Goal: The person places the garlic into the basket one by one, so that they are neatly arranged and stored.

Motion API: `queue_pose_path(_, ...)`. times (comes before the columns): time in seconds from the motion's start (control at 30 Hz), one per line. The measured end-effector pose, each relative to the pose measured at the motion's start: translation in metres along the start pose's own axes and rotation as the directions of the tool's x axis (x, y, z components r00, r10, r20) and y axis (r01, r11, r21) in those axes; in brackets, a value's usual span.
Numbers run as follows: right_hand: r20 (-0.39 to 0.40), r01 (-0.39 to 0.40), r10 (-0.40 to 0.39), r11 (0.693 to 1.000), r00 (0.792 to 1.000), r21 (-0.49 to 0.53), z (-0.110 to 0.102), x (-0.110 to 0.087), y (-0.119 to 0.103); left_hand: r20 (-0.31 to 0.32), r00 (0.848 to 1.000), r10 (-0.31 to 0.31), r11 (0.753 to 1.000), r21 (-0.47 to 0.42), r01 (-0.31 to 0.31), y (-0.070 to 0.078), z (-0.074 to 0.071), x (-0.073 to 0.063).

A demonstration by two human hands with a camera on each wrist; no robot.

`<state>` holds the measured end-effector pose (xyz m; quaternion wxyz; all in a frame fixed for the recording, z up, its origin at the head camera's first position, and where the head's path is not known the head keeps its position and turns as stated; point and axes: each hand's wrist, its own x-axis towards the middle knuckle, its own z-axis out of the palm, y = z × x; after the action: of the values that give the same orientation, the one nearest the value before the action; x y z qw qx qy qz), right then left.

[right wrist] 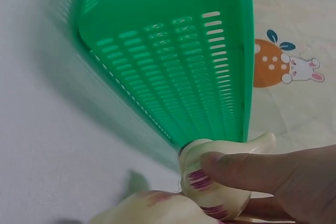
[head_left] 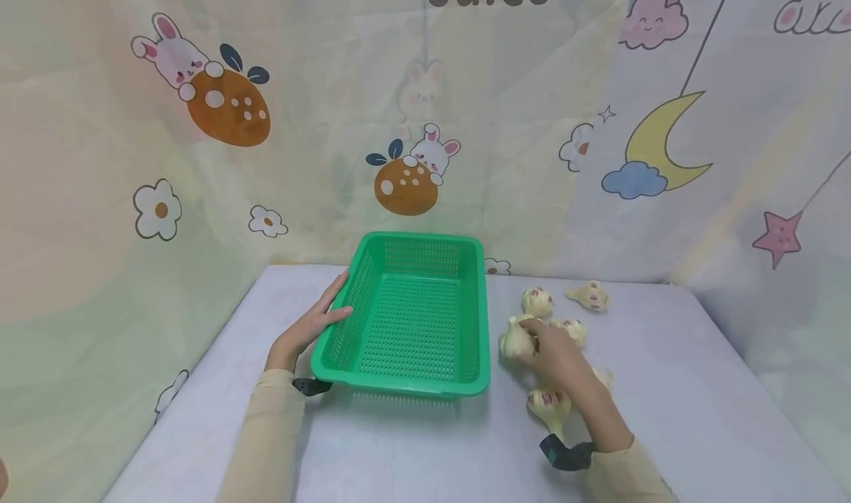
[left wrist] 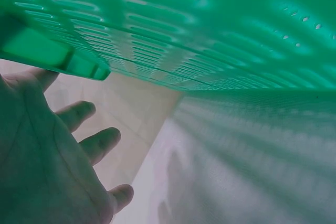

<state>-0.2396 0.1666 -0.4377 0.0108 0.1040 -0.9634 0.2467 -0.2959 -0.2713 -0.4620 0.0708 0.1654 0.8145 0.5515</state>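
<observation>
A green plastic basket (head_left: 412, 388) with slotted walls stands on the white table. My left hand (head_left: 310, 331) rests at its left rim, thumb over the edge; the left wrist view shows the other fingers (left wrist: 100, 145) straight and spread below the rim, outside the wall. To the right of the basket, my right hand (head_left: 555, 349) pinches a garlic bulb (head_left: 515, 339) between thumb and fingers. That bulb (right wrist: 218, 169), pale with purple streaks, appears in front of the basket wall (right wrist: 173, 77) in the right wrist view. Nothing visible lies inside the basket.
Several more garlic bulbs lie around my right hand: one (head_left: 537, 302) behind it, another (head_left: 590, 296) farther back right, and one (head_left: 550, 407) by the wrist. A printed cloth backdrop (head_left: 319, 185) rises behind the table (head_left: 412, 459).
</observation>
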Motion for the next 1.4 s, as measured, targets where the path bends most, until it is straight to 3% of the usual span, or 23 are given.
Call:
queue_pose_path(0.47,-0.066,0.046,-0.039,0.993,0.997,0.112,-0.008,0.001,0.002,-0.001,1.0,0.0,1.0,0.007,0.0,-0.002,-0.002,0.002)
queue_pose_path(0.9,-0.087,0.039,-0.027,0.99,0.996,0.133,-0.017,0.004,-0.009,0.0,1.0,-0.021,1.0,-0.007,0.021,-0.002,-0.001,0.002)
queue_pose_path(1.23,-0.085,0.046,-0.033,0.987,0.996,0.154,-0.024,0.011,-0.019,0.024,0.999,-0.033,0.999,-0.016,0.033,0.025,0.0,-0.008)
queue_pose_path(1.4,-0.092,0.049,-0.034,0.987,0.995,0.156,-0.025,0.012,-0.024,0.024,0.999,-0.026,0.999,-0.024,0.027,0.03,0.001,-0.009)
